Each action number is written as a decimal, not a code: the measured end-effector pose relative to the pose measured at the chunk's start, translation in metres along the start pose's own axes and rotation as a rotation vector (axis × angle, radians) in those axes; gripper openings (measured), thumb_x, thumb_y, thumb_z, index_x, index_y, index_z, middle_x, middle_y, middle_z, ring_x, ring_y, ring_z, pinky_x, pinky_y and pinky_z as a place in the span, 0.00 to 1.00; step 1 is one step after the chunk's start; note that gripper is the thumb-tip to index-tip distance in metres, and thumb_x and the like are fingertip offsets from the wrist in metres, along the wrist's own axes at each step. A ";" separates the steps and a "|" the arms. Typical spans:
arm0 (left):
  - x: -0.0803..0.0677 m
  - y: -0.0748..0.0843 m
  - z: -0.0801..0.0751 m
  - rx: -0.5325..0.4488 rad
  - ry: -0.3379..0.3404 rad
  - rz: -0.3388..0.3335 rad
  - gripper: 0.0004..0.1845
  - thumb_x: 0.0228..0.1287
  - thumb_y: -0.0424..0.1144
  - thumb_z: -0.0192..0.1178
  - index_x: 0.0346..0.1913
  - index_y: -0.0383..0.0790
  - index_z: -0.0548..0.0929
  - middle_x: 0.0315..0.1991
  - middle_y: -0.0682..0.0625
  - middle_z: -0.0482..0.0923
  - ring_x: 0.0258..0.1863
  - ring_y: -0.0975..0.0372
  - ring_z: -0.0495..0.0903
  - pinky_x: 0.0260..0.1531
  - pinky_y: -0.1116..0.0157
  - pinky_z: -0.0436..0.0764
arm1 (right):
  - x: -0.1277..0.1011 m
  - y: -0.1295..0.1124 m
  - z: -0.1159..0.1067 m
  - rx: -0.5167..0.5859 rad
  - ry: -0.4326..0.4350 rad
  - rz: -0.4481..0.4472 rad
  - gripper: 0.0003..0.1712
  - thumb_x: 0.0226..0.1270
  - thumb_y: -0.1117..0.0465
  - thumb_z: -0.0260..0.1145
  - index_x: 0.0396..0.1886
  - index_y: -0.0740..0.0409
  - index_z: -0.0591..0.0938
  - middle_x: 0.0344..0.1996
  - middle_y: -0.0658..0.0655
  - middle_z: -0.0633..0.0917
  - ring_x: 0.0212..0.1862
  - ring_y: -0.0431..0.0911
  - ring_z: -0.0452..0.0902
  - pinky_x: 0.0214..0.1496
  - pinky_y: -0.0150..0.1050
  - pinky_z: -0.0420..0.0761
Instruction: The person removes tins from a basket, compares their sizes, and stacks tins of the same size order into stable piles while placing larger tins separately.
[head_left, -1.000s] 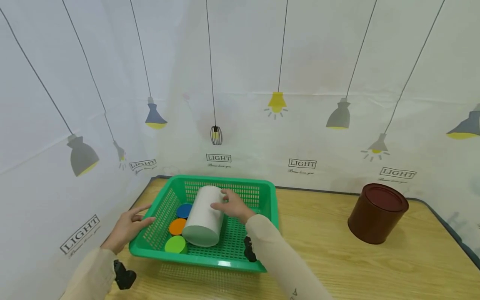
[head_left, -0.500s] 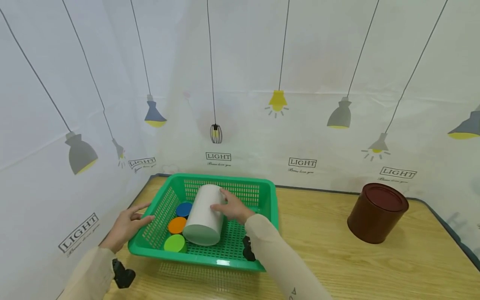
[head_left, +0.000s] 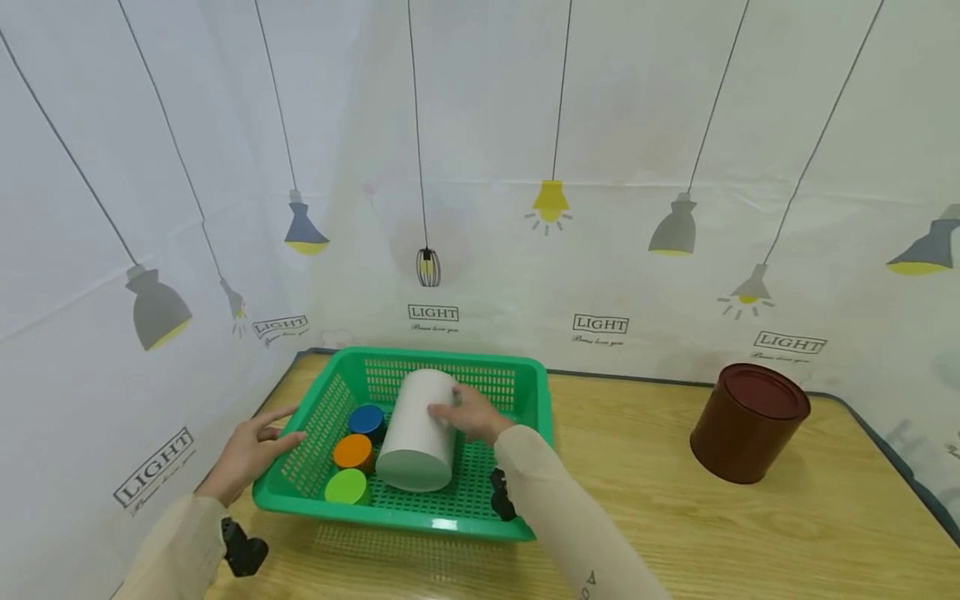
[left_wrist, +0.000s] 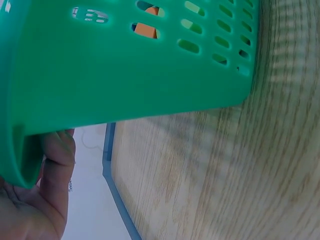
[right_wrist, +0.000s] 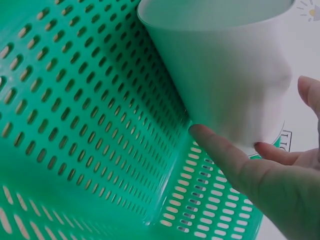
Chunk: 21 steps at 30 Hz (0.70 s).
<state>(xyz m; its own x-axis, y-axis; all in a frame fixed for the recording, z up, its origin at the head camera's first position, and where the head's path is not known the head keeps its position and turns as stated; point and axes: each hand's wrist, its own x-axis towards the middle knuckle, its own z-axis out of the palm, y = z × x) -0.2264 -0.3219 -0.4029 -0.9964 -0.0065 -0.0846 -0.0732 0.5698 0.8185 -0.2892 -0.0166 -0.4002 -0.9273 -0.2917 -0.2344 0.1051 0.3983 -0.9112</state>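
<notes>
A large white cylinder [head_left: 417,429] lies on its side in a green plastic basket [head_left: 438,523]. My right hand [head_left: 474,414] rests along its right side with fairly straight fingers. In the right wrist view the fingertips [right_wrist: 200,131] are right at the cylinder's lower side, the thumb spread near its upper side. My left hand [head_left: 251,450] grips the basket's left rim, its fingers hooked under the edge in the left wrist view. Left of the cylinder stand three short round pieces: blue [head_left: 367,423], orange [head_left: 353,452] and lime green [head_left: 348,486].
A dark brown lidded can [head_left: 750,423] stands apart on the right of the wooden table [head_left: 622,467]. Behind the table hangs a pale wall covering [head_left: 495,225] printed with lamps. The table's grey back edge runs close behind the basket.
The white cylinder has shifted right, away from the three round pieces, and more of them shows. My right hand has moved right with it. The left hand keeps its grip on the rim.
</notes>
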 end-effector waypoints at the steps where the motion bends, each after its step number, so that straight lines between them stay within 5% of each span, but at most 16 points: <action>1: 0.000 0.000 0.000 -0.001 -0.001 0.000 0.35 0.61 0.46 0.55 0.67 0.38 0.56 0.51 0.26 0.66 0.32 0.56 0.79 0.26 0.60 0.79 | 0.000 0.000 -0.001 0.003 0.000 0.004 0.34 0.60 0.50 0.60 0.61 0.63 0.64 0.53 0.64 0.71 0.51 0.57 0.69 0.42 0.57 0.73; 11: -0.001 0.002 0.001 -0.008 -0.002 -0.002 0.34 0.61 0.45 0.55 0.67 0.37 0.56 0.51 0.26 0.67 0.31 0.56 0.79 0.26 0.60 0.79 | -0.002 0.012 -0.008 0.045 -0.034 0.048 0.37 0.56 0.44 0.62 0.56 0.65 0.65 0.45 0.62 0.75 0.49 0.57 0.71 0.45 0.59 0.71; 21: -0.001 0.001 0.001 0.003 0.000 -0.013 0.35 0.60 0.47 0.56 0.67 0.37 0.56 0.51 0.26 0.67 0.32 0.56 0.79 0.27 0.60 0.79 | 0.000 0.013 -0.011 0.044 0.056 0.015 0.44 0.54 0.49 0.66 0.65 0.59 0.57 0.54 0.65 0.69 0.50 0.58 0.70 0.40 0.53 0.75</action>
<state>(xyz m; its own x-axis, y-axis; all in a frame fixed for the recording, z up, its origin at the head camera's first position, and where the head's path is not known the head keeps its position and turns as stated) -0.2258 -0.3207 -0.4022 -0.9954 -0.0137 -0.0947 -0.0855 0.5725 0.8155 -0.2915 -0.0020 -0.4082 -0.9439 -0.2368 -0.2300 0.1336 0.3632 -0.9221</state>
